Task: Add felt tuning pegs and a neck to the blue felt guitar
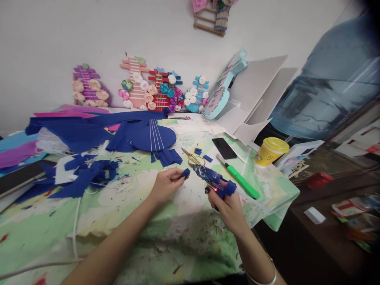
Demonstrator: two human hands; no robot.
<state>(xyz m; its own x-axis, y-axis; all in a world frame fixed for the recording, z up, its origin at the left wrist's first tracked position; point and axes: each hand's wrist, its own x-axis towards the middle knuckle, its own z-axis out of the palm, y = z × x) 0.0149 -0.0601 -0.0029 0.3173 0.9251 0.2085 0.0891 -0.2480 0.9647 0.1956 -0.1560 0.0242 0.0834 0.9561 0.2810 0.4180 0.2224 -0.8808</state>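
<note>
Between the thumb and fingers of my left hand (170,183) is a small dark blue piece (185,173). My right hand (227,206) is wrapped round the handle of a blue hot glue gun (221,183), whose nozzle points left toward that piece, with a red light glowing near the grip. Just beyond the nozzle lie gold-handled scissors (195,158). Two small blue blocks (208,158) rest near them. A green utility knife (242,182) lies right of the glue gun. Farther back is a blue guitar-shaped body (154,136) with white strings across it.
Blue scraps (97,170) and coloured sheets cover the left side. A black phone (224,148) and a yellow-lidded cup (270,151) stand toward the right. Several flower-decorated paper guitars (136,87) lean on the wall, beside white boards (258,87). A white cable (76,221) crosses the front left.
</note>
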